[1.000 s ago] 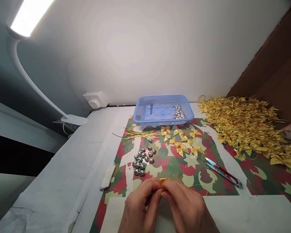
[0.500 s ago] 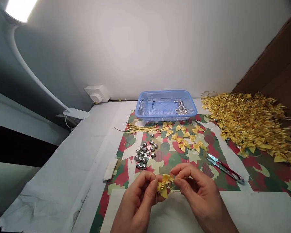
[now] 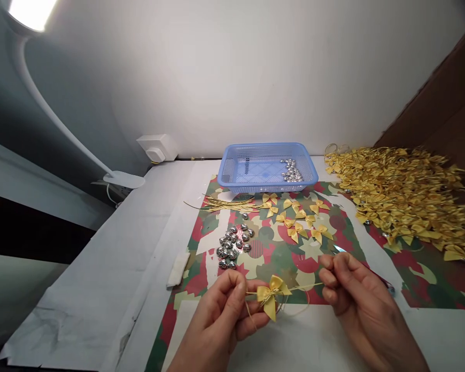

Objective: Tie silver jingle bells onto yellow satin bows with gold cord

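A gold ribbon bow (image 3: pixel 272 296) hangs in front of me over the fingers of my left hand (image 3: pixel 221 309). Thumb and forefinger of that hand pinch the gold cord (image 3: pixel 304 287) on the bow's left side. My right hand (image 3: pixel 362 297) is closed on the cord's other end, and the stretch between bow and hand runs nearly straight. Loose loops of cord dangle under the bow. Silver bells (image 3: pixel 231 243) lie in a cluster beyond my left hand. Several more gold bows (image 3: pixel 296 231) are spread out farther back. The thread snips (image 3: pixel 387 284) are largely covered by my right hand.
A blue plastic basket (image 3: pixel 232 183) holding small silver bells stands by the wall. Cut gold cords (image 3: pixel 230 203) lie before it. At right is a large heap of finished-looking gold bows (image 3: pixel 406 191). A folded white cloth (image 3: pixel 178 269) and a desk lamp (image 3: pixel 124 179) are at left.
My right hand has moved right, away from the bow, drawing the cord out straight. It now covers much of the snips. The left hand keeps its pinch, with the bow more fully visible.
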`<state>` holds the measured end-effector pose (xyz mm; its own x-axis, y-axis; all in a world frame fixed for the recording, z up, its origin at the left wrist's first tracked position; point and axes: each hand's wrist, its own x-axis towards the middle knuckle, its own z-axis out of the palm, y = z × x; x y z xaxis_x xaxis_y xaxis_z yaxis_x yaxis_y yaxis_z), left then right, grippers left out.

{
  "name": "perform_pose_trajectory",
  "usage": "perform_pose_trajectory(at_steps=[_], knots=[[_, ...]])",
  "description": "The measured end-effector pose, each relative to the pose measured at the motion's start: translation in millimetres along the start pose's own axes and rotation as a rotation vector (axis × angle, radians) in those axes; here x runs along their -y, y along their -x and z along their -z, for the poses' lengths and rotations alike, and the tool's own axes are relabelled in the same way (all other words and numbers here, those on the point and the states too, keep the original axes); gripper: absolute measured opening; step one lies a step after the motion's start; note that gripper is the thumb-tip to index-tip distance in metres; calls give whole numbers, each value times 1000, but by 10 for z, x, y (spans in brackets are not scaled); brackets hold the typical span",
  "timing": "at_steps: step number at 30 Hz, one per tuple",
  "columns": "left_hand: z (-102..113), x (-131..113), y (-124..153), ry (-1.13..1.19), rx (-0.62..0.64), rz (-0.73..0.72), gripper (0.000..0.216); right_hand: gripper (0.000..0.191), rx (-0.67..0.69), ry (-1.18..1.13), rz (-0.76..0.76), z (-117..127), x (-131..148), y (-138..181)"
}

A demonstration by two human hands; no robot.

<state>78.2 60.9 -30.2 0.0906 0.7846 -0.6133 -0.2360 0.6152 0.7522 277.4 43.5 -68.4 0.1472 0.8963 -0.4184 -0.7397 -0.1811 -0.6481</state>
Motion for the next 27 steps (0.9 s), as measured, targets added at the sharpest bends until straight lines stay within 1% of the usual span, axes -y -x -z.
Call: perform_pose_trajectory(at_steps=[2,4,7,8,10,12,13,15,16,18,20,22,24,27], knots=[[-7,4,-2,-6,15,20,25,31,-27,15,25,56,18,-24],[-15,10,-6,-30,42,21,27,32,-11,44,41,92,13,-39],[-12,40,-29,-114,75,5,28,33,-6,176,114,133,-5,-56],[-4,55,-44,-159,79,-24,28,34,-13,260,153,150,-12,-62],[20,84,-83,-250,72,-135,29,35,-2,487,238,191,-33,-77],[48,100,-126,-300,61,-235,29,35,63,748,304,231,-76,-90],[60,101,-144,-301,59,-250,30,33,94,856,326,245,-108,-95],[81,91,-171,-263,73,-205,31,29,126,1004,377,259,-184,-96],[91,80,-177,-234,80,-169,30,27,130,1043,407,258,-224,-93],[121,50,-177,-167,88,-102,25,24,149,1092,482,242,-295,-83],[166,9,-161,-29,83,-2,22,24,188,1124,543,214,-346,-72],[215,-39,-133,149,44,117,26,24,231,1133,567,182,-379,-61],[250,-83,-93,309,-9,205,32,23,271,1128,565,154,-404,-54],[265,-120,-31,456,-51,228,38,26,340,1146,580,135,-431,-54]])
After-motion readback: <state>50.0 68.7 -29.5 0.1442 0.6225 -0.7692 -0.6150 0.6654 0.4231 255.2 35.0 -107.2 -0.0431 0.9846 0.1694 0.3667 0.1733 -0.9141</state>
